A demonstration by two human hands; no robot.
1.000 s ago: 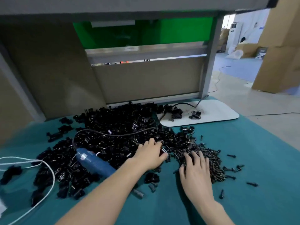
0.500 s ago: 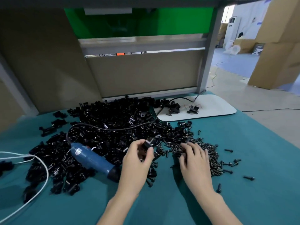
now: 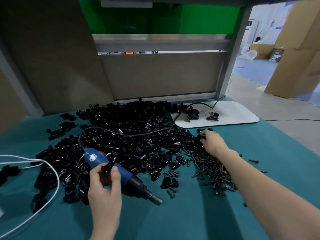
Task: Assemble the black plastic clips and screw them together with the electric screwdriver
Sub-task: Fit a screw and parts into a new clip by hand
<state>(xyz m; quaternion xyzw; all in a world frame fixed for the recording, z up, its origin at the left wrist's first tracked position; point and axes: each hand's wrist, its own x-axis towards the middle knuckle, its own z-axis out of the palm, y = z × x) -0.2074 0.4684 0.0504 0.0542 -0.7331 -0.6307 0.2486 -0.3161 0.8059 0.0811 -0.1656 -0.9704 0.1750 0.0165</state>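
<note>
A big heap of black plastic clips (image 3: 131,135) covers the middle of the teal table (image 3: 181,219). My left hand (image 3: 103,186) pinches one black clip (image 3: 108,168) between thumb and fingers, just above the blue electric screwdriver (image 3: 121,172) that lies on the table with its tip pointing right. My right hand (image 3: 212,142) reaches far forward to the right edge of the heap, its fingers curled round a black clip (image 3: 201,134). A pile of dark screws (image 3: 213,168) lies beneath my right forearm.
A white board (image 3: 233,116) at the back right carries two assembled clips (image 3: 202,116). The screwdriver's black cable (image 3: 124,133) loops over the heap. A white cord (image 3: 50,172) curves at the left. Cardboard panels and a metal frame stand behind; stray screws (image 3: 253,161) dot the right.
My left hand has drawn back toward me with the clip, over the screwdriver. My right hand has left the screw pile and reached forward to the far right edge of the clip heap.
</note>
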